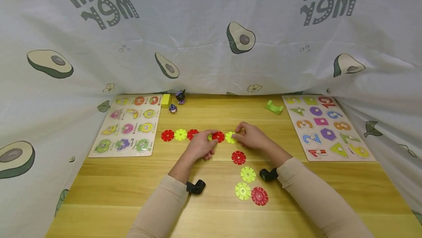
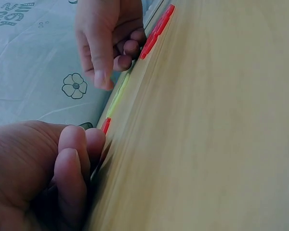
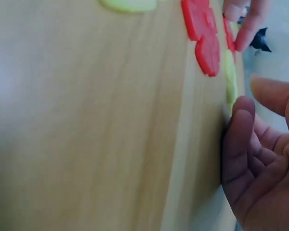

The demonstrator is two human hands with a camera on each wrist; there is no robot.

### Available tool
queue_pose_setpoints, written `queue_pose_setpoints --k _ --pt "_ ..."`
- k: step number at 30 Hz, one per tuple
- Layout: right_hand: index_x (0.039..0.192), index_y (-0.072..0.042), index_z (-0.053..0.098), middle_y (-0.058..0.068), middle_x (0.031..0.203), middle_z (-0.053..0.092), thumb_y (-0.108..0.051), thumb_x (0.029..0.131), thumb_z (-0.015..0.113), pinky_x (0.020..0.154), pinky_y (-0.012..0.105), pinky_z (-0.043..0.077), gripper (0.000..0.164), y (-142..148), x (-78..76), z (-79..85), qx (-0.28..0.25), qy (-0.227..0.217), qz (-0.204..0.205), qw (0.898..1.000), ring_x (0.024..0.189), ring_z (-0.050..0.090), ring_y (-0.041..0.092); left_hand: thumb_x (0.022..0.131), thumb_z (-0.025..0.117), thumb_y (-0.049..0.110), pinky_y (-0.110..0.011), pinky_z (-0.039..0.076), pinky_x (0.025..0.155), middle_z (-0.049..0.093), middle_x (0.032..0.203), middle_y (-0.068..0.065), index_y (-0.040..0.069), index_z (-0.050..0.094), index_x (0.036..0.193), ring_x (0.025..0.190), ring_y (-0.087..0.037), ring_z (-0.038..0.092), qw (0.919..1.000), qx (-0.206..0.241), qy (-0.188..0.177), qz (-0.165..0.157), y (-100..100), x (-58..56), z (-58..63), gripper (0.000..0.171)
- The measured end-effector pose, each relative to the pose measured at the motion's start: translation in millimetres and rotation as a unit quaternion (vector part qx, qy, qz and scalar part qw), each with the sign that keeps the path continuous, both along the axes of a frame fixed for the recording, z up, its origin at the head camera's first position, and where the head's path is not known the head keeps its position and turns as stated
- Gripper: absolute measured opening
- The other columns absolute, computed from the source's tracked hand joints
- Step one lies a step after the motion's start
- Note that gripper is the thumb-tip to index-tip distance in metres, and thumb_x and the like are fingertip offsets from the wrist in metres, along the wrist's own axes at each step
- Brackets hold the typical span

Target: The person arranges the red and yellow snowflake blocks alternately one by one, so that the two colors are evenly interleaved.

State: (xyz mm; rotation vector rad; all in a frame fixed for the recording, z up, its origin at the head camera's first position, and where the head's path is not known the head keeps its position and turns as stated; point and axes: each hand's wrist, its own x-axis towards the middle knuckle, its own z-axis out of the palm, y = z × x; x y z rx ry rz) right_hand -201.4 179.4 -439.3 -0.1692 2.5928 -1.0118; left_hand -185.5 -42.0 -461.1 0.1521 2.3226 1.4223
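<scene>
A row of red and yellow-green notched plastic discs lies flat across the table. My left hand [image 1: 199, 145] is over the row, its index finger and thumb at the left edge of a red disc [image 1: 218, 137], partly covering the yellow-green disc beside it. At the row's right end lies a yellow-green disc [image 1: 230, 138], where the fingertips of my right hand [image 1: 251, 136] rest at its right edge. The right wrist view shows this right hand [image 3: 265, 154] with thumb and index finger apart and the other fingers loosely bent. My left hand's fingers [image 2: 72, 163] are bent in the left wrist view.
Loose discs lie nearer me: a red one [image 1: 239, 157], two yellow-green ones [image 1: 248, 174] and a darker red one [image 1: 259, 196]. A fruit puzzle board [image 1: 108, 150] is at left, a number board [image 1: 357, 155] at right. A yellow block [image 1: 166, 100], small figurines [image 1: 180, 96] and a green arch [image 1: 274, 107] stand at the back.
</scene>
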Motion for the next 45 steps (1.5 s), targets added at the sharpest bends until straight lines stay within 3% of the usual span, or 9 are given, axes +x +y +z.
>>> queue_pose_setpoints --k 6,11,16,23,26,33,37,40,45 --pt "0.106 -0.011 0.055 0.006 0.072 0.052 -0.031 0.085 0.067 0.052 0.028 0.040 0.031 19 26.3 -1.5 -0.038 0.004 0.045 0.998 0.060 0.047 0.018 0.092 0.058 0.027 -0.035 0.051 0.040 0.061 0.059 -0.010 0.025 0.048 0.134 0.040 -0.020 0.056 0.9999 0.004 0.006 -0.010 1 2.1 -2.1 0.043" --pt "0.106 -0.012 0.057 0.005 0.080 0.055 -0.031 0.081 0.072 0.056 0.027 0.044 0.035 41 57.3 -1.8 -0.071 -0.027 0.093 0.993 0.069 0.050 0.019 0.091 0.060 0.024 -0.036 0.052 0.043 0.062 0.062 -0.012 0.022 0.046 0.135 0.042 -0.022 0.057 0.9978 0.055 -0.012 -0.034 8 3.8 -1.7 0.046" --pt "0.109 -0.015 0.057 0.004 0.080 0.055 -0.030 0.082 0.071 0.056 0.026 0.044 0.034 48 73.2 0.7 -0.061 -0.013 0.094 0.994 0.067 0.051 0.019 0.091 0.060 0.023 -0.037 0.052 0.043 0.063 0.063 -0.013 0.020 0.045 0.137 0.043 -0.022 0.058 0.9961 0.078 -0.004 -0.041 24 0.9 -1.3 0.048" --pt "0.120 -0.022 0.055 -0.003 0.068 0.052 -0.045 0.077 0.071 0.049 0.026 0.038 0.051 24 72.4 2.2 0.036 0.047 0.074 0.995 0.056 0.047 0.012 0.092 0.059 0.025 -0.034 0.050 0.039 0.060 0.056 -0.010 0.026 0.046 0.137 0.038 -0.019 0.054 1.0000 0.006 -0.006 -0.002 42 0.3 1.3 0.047" --pt "0.121 -0.021 0.056 -0.003 0.065 0.050 -0.044 0.076 0.072 0.047 0.026 0.036 0.053 18 71.2 1.9 0.060 0.060 0.075 0.994 0.053 0.044 0.012 0.092 0.058 0.024 -0.033 0.050 0.038 0.060 0.056 -0.011 0.027 0.047 0.136 0.038 -0.019 0.054 0.9999 0.001 -0.014 0.002 45 1.8 3.1 0.046" --pt "0.106 -0.019 0.061 0.001 0.073 0.051 -0.030 0.076 0.076 0.054 0.027 0.038 0.035 18 68.4 2.5 0.046 0.040 0.078 0.995 0.063 0.045 0.014 0.092 0.058 0.023 -0.033 0.050 0.039 0.060 0.056 -0.011 0.027 0.048 0.135 0.038 -0.019 0.054 0.9998 0.010 -0.016 0.006 46 3.1 2.1 0.045" --pt "0.097 -0.015 0.057 0.003 0.082 0.050 -0.020 0.073 0.080 0.060 0.030 0.039 0.034 20 67.5 5.4 0.023 0.026 0.076 0.996 0.071 0.045 0.017 0.092 0.058 0.023 -0.033 0.050 0.038 0.061 0.056 -0.011 0.026 0.048 0.135 0.039 -0.019 0.054 0.9998 0.013 -0.007 0.010 46 1.7 -1.4 0.044" --pt "0.094 -0.014 0.052 0.005 0.082 0.050 -0.016 0.073 0.079 0.057 0.030 0.040 0.034 21 67.7 6.1 0.003 0.011 0.054 0.998 0.068 0.046 0.018 0.092 0.058 0.023 -0.033 0.050 0.038 0.061 0.057 -0.011 0.026 0.049 0.135 0.039 -0.019 0.054 0.9997 0.019 -0.006 0.012 46 1.1 -3.1 0.044" --pt "0.096 -0.013 0.049 0.005 0.076 0.052 -0.018 0.083 0.070 0.050 0.028 0.042 0.025 23 61.1 4.9 -0.027 0.012 0.022 0.999 0.059 0.049 0.017 0.092 0.057 0.020 -0.034 0.050 0.039 0.061 0.057 -0.011 0.023 0.049 0.133 0.039 -0.019 0.055 0.9997 0.017 -0.003 0.017 46 2.6 -1.3 0.042"
